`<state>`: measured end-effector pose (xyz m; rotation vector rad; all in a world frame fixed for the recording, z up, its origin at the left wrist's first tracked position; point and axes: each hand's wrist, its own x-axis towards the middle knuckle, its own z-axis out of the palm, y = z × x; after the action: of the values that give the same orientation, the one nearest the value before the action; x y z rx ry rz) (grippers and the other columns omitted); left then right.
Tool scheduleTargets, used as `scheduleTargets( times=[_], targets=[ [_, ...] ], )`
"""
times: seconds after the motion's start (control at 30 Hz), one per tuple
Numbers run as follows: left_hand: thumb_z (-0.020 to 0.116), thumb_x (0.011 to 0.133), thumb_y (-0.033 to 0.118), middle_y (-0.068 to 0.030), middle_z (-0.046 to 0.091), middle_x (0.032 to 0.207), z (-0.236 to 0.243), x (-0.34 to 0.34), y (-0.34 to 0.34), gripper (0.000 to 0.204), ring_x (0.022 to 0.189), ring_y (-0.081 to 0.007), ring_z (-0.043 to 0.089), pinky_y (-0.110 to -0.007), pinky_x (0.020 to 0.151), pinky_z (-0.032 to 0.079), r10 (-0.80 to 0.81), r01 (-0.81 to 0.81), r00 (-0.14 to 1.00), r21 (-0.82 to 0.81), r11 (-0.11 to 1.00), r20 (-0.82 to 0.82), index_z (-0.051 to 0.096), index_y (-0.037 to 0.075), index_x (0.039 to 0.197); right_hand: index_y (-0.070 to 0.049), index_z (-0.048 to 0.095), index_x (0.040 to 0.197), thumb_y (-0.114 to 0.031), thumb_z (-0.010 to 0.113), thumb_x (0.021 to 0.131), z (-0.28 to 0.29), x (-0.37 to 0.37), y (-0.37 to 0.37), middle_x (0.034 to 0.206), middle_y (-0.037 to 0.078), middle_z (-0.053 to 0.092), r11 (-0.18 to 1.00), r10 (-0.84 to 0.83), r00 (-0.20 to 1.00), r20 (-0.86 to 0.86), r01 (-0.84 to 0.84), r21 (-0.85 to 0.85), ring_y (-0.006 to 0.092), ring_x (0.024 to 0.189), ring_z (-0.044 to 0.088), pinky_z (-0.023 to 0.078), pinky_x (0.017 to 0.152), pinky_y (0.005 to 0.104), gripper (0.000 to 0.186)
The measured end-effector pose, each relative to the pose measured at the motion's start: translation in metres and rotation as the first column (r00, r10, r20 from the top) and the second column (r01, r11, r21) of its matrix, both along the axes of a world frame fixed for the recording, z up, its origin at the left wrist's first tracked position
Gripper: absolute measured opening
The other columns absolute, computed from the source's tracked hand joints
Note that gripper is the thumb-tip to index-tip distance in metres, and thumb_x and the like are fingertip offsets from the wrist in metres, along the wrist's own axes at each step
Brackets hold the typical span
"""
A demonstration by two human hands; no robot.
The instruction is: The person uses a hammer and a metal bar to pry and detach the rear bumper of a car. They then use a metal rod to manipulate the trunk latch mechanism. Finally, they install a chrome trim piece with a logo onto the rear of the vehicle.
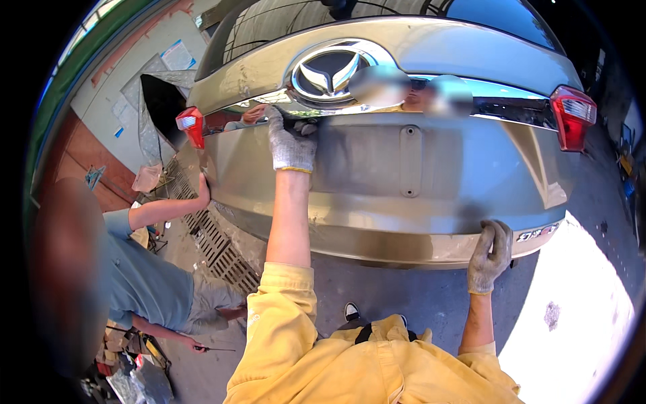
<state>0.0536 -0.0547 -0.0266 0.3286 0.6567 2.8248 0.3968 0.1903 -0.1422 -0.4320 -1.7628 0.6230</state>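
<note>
The rear of a gold-beige car fills the upper middle, with its tailgate [377,212] down. A chrome trim strip [518,106] runs across it, below a round chrome emblem [316,75]. My left hand [293,143], in a grey glove, is at the strip's left part. Its thumb lies on the chrome and its fingers curl under the lower edge, closed on the strip. Lower right, my gloved right hand [490,254] is at the tailgate's lower edge, fingers loosely bent and the thumb apart. Nothing shows in it; whether it touches the panel I cannot tell.
At the left a person in a blue shirt [158,266] presses one hand [204,191] against the car's side. That person's other hand holds a thin dark tool [214,349]. A slotted floor grate [219,239] runs beside the car. Red tail lights [573,118] flank the tailgate.
</note>
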Motion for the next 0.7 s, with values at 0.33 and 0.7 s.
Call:
scheduleTargets(
  times=[0.33,0.7],
  targets=[
    [0.054,0.104,0.051,-0.0016,0.070,0.099,0.007,-0.002,0.013,0.034,0.067,-0.0175,0.054,-0.029,0.050,0.042,0.127,-0.128,0.988,0.008,0.992,0.091,0.066,0.020,0.108,-0.009,0.054,0.135,-0.033,0.085,0.071,0.184,-0.162,-0.012,0.133,0.011,0.055,0.607,-0.147,0.976,0.158,-0.037,0.794,0.0297,0.125,0.052,0.042,0.106,0.0496,0.075],
    [0.061,0.101,0.050,-0.0031,0.068,0.095,0.000,0.005,0.010,0.039,0.068,-0.0156,0.053,-0.030,0.055,0.044,0.082,-0.082,0.997,0.094,0.992,0.004,0.064,0.013,0.111,-0.007,0.053,0.133,-0.044,0.087,0.070,0.199,-0.177,-0.041,0.122,0.014,0.059,0.585,-0.214,0.938,0.273,-0.101,0.805,0.0338,0.114,0.058,0.046,0.098,0.0482,0.080]
  ],
)
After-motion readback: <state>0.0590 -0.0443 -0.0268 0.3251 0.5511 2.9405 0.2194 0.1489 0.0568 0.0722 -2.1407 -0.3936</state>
